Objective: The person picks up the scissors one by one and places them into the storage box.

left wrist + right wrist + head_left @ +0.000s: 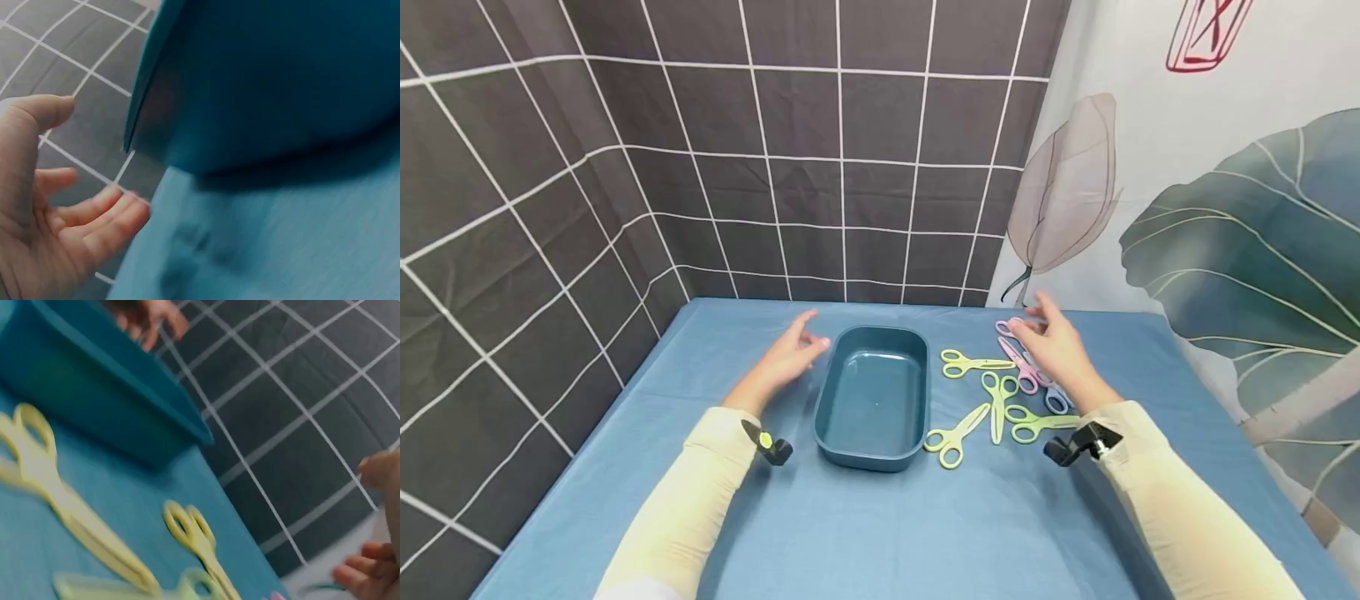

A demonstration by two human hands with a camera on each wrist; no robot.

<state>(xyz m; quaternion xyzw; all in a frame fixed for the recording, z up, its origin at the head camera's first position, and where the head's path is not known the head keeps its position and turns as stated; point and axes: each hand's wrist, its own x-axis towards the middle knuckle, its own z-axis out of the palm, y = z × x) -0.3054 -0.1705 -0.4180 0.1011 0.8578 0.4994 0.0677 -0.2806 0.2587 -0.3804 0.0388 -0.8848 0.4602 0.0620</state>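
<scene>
A deep teal rectangular bin (871, 408) stands mid-table with nothing in it. My left hand (784, 358) hovers just off its left side, fingers loosely bent and holding nothing; the left wrist view shows the bin wall (269, 81) apart from the fingers. Over the far end of the scissors pile, my right hand (1062, 350) has thumb and fingers spread, with nothing gripped. Pink scissors (1017, 357) lie under its fingertips, and blue-grey scissors (1056, 389), partly hidden, lie below the palm. Yellow scissors (985, 364) and green scissors (1051, 422) are nearer the bin and wrist.
More yellow-green scissors (997, 418) and another yellow pair (967, 424) lie right of the bin, the latter close by its wall. A blue cloth (865, 533) covers the table. Behind it hang a dark grid-patterned sheet (805, 192) and a leaf-printed curtain (1075, 192).
</scene>
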